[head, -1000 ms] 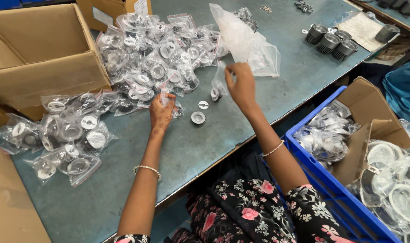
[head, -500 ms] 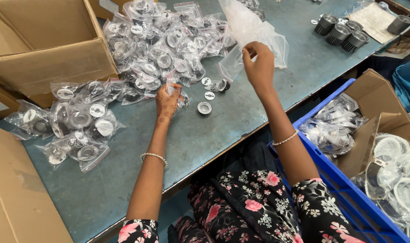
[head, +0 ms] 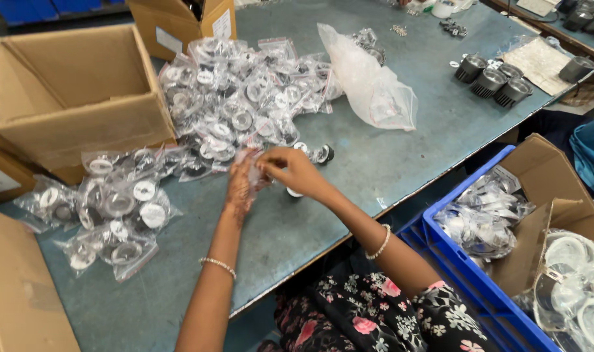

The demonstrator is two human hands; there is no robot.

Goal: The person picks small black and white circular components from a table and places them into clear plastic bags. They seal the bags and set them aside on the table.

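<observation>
Both hands — left hand [head: 239,186], right hand [head: 290,171] — are pinching a small clear bag [head: 251,158] above the bench [head: 401,150]; many filled bags [head: 245,98] are lying piled — loose parts [head: 313,155] are waiting.

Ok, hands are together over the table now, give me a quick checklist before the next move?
1. Both hands meet: left hand and right hand touch above the table. Ok.
2. Small clear bag pinched between them. Ok.
3. Part inside that bag: cannot tell.
4. Loose round parts close behind the hands. Ok.
5. Pile of bagged parts lies apart from the hands. Ok.
6. Open cardboard box within sight at left. Ok.
</observation>
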